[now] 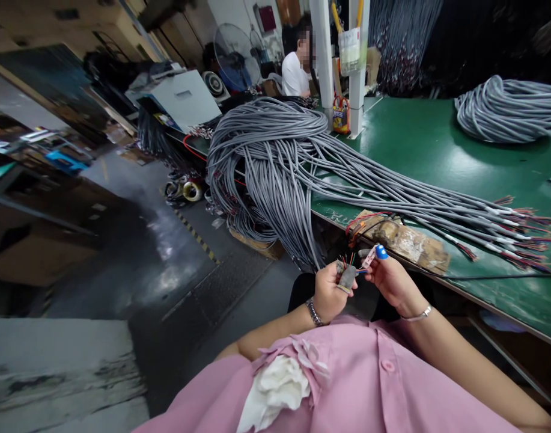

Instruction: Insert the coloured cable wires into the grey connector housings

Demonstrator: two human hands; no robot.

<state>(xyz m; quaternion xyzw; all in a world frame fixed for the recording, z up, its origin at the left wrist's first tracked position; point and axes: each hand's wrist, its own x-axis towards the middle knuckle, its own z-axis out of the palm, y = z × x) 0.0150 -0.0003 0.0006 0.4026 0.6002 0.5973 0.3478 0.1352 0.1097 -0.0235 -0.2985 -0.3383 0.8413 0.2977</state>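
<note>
My left hand (330,293) is closed round the end of a cable, with a grey cover on its thumb. Thin coloured wires (347,261) fan out above that thumb. To the right, my right hand (391,281) pinches a small white strip with reddish marks (369,257); a blue cover sits on one of its fingertips. A blue and an orange wire run between the two hands. Both hands are in front of the bench edge, above my lap. The cable's body is hidden by my left hand.
A large bundle of grey cables (275,156) drapes over the green bench (419,150), stripped ends at right. A taped wooden block (410,243) lies at the bench edge. Another cable coil (509,111) rests at the back right. A person (295,69) sits beyond a white post (357,78).
</note>
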